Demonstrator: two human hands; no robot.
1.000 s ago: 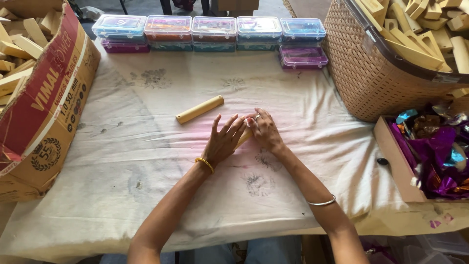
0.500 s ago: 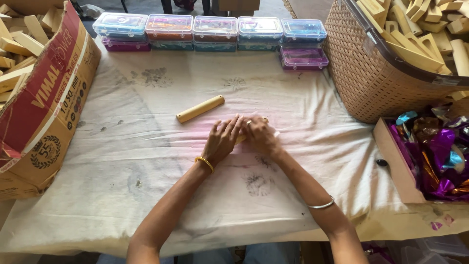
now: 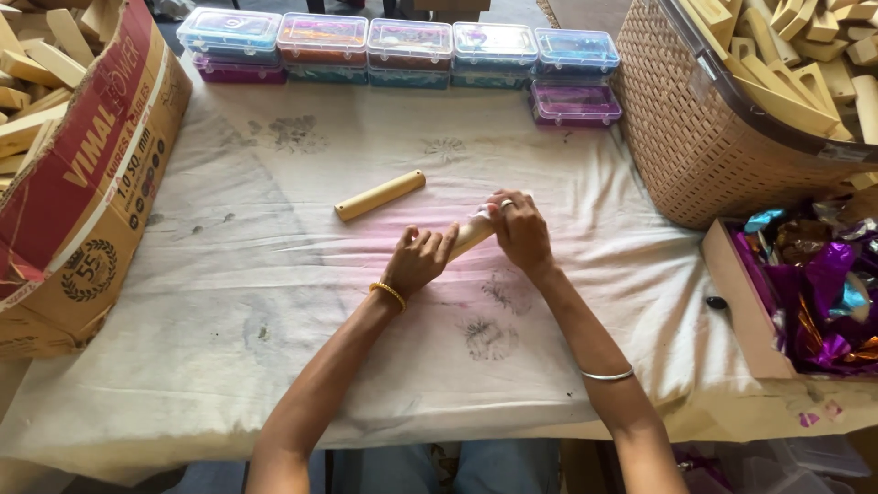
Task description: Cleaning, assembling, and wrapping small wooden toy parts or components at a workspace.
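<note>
Resting on the white cloth (image 3: pixel 274 302) near the middle of the table, the two hands meet over one wooden stick (image 3: pixel 468 238). The right hand (image 3: pixel 519 233) is closed around the far end of this stick, with the fingers curled over it and a ring on one finger. Something pale and thin, maybe a wrapper, shows at the fingertips, but I cannot tell what it is. The left hand (image 3: pixel 418 263) lies on the near end of the stick, fingers loosely bent and pressing on it from above; most of the stick is hidden under both hands. A yellow bangle (image 3: pixel 388 293) sits on the left wrist and a thin silver bangle (image 3: pixel 608 374) on the right forearm.

Just beyond the hands, a second stick (image 3: pixel 380 195) lies free on the cloth, at an angle, not touching anything. The cloth has several grey stains.

Further out, at the far edge of the table, a row of clear plastic boxes (image 3: pixel 407 41) with coloured contents stands side by side, some stacked in two layers. On the left side a big cardboard box (image 3: pixel 82 201) leans, full of wooden pieces. On the right stands a brown woven basket (image 3: pixel 704 128), also holding wooden pieces. Near to it, lower right, a low carton (image 3: pixel 741 302) holds shiny purple and coloured foil (image 3: pixel 823 293).
</note>
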